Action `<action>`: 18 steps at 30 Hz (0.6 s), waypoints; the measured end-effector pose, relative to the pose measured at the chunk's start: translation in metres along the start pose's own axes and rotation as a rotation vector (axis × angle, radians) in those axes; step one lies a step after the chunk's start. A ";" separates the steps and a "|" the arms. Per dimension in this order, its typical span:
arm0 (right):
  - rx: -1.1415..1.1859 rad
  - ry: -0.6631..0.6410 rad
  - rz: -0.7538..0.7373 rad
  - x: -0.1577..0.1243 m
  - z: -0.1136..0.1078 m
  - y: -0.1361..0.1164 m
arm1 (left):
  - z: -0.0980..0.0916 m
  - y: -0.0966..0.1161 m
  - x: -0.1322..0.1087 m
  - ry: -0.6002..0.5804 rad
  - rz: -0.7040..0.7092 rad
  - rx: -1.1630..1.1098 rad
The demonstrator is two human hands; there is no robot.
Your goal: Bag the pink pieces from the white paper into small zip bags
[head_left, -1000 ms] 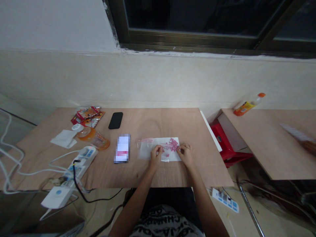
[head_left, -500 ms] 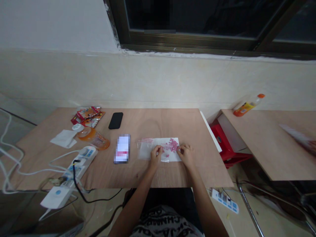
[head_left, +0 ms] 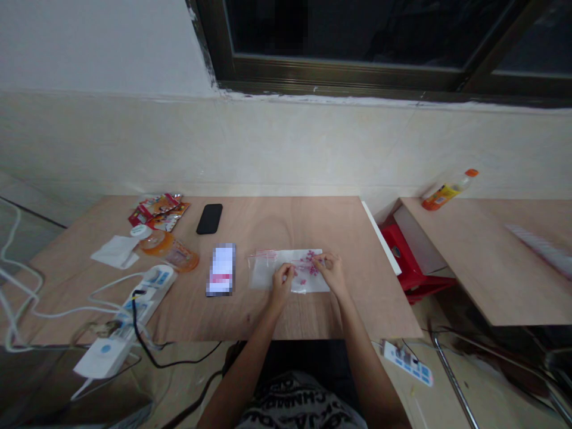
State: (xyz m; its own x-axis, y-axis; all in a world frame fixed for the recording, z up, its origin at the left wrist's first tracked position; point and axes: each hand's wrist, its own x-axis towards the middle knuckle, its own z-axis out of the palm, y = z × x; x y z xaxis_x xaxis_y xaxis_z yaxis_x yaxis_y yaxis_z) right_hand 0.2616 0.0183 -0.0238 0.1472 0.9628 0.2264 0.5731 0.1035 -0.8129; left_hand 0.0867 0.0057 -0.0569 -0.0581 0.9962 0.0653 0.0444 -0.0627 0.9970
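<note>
On the wooden table [head_left: 268, 226] lies a white sheet [head_left: 313, 282] with several small pink beads [head_left: 308, 269] scattered on it. A clear zip bag [head_left: 261, 269] with a pink seal lies just left of the sheet. My left hand [head_left: 283, 280] rests at the sheet's left edge, its fingers curled in a pinch over the bag's edge. My right hand [head_left: 329, 269] sits over the pile of beads, fingertips pressed together on them. What the fingers hold is too small to make out.
A phone [head_left: 221, 268] lies left of the bag, with a black phone [head_left: 210, 218] farther back. An orange bottle [head_left: 168, 250] on its side, snack packets [head_left: 159, 210], a tissue [head_left: 117, 251] and a power strip [head_left: 145, 292] with cables fill the left. A second table [head_left: 491, 262] stands right.
My right hand has slid left onto the pile of pink beads, covering part of it. My left hand has stayed where it was.
</note>
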 end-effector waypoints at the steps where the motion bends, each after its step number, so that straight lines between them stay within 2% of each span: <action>1: 0.026 -0.010 -0.006 0.002 0.003 -0.004 | 0.000 0.000 0.000 -0.002 0.004 -0.001; 8: 0.086 -0.074 -0.027 0.005 0.016 -0.010 | -0.001 0.001 0.001 0.006 0.002 -0.011; 18: 0.086 -0.104 -0.029 0.003 0.014 -0.008 | 0.000 -0.002 0.001 0.004 0.014 -0.014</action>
State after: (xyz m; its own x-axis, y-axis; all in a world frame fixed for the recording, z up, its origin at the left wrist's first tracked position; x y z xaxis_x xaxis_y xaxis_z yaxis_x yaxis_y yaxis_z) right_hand 0.2464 0.0234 -0.0240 0.0446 0.9792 0.1978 0.5036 0.1490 -0.8510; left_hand 0.0861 0.0067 -0.0590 -0.0616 0.9950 0.0792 0.0316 -0.0774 0.9965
